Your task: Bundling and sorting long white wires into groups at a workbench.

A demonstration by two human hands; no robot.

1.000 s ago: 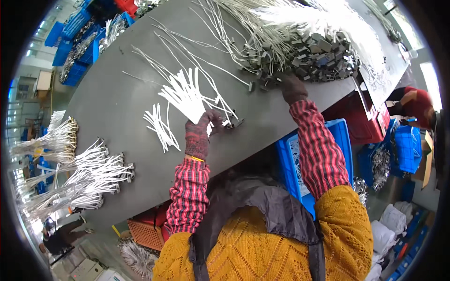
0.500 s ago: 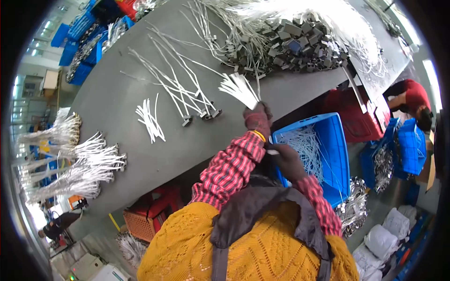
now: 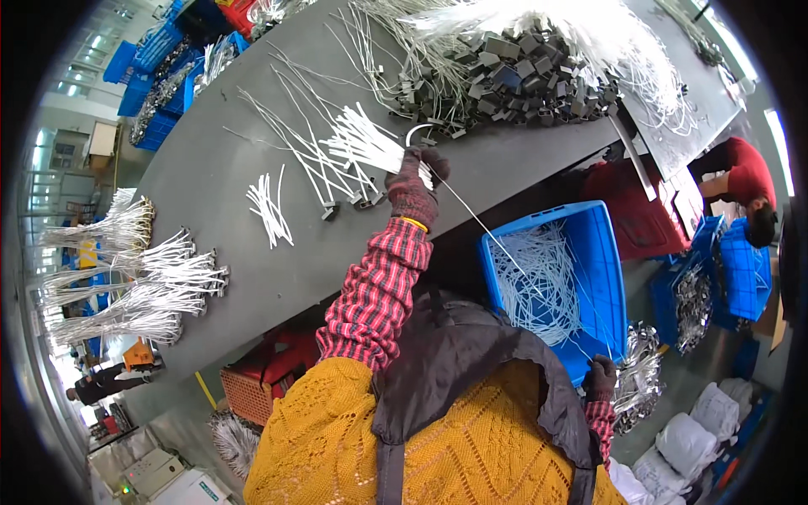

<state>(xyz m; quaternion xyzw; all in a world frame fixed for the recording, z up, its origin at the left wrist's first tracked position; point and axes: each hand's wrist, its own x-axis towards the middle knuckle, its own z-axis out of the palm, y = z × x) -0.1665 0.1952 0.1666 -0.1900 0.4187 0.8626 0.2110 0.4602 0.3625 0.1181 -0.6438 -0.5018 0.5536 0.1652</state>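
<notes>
Your left hand (image 3: pixel 414 189) clamps a white tie bundle (image 3: pixel 364 143) at the table (image 3: pixel 210 168) edge, right hand (image 3: pixel 601 376) pinches one strand (image 3: pixel 505 248) over the half-filled blue crate (image 3: pixel 610 261); big pile (image 3: pixel 522 67) unsorted.

Matt grey bench (image 3: pixel 252 278), smooth white plastic ties (image 3: pixel 366 143) on it, glossy blue plastic crate (image 3: pixel 602 252) beside, knit cloth gloves.

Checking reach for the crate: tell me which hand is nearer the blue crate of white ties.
Right. The right hand hangs at the blue crate's near corner, pulling one thin tie taut. The left hand is up over the grey table, gripping a bundle of white ties, well clear of it.
</notes>
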